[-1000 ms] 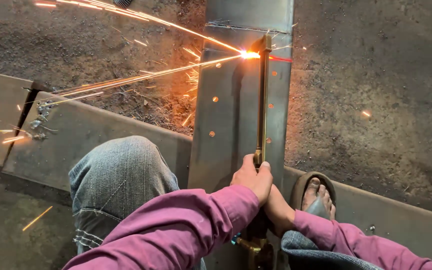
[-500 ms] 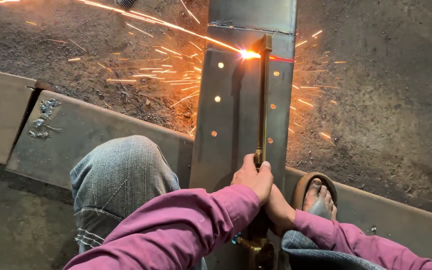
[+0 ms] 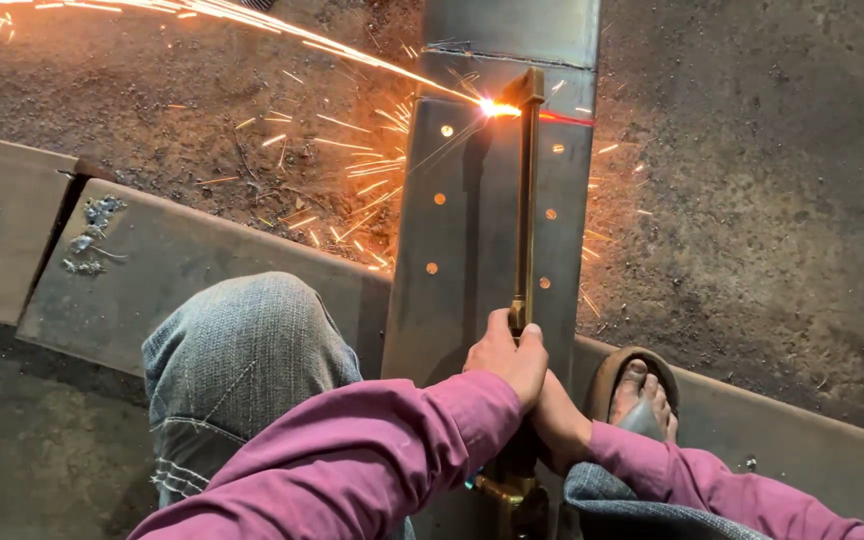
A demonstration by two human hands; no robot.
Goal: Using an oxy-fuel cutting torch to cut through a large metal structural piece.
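A brass cutting torch (image 3: pixel 524 210) lies along an upright grey steel plate (image 3: pixel 472 230) with several small holes. Its tip burns bright at the plate's upper part and throws sparks (image 3: pixel 282 30) to the upper left; a red-hot cut line runs right of the tip. My left hand (image 3: pixel 508 355) grips the torch's tube near its lower end. My right hand (image 3: pixel 558 425) sits just under the left one, partly hidden, closed around the torch body. Both sleeves are pink.
My left knee in grey jeans (image 3: pixel 242 370) is bent at the plate's left. My right foot in a sandal (image 3: pixel 637 385) rests on a long steel plate (image 3: pixel 182 290) lying crosswise. Rough dark ground (image 3: pixel 752 200) surrounds the work.
The torch tip and flame have crept left across the plate, leaving a longer glowing line. The spark stream stays aimed at the upper left. Both hands keep their grip.
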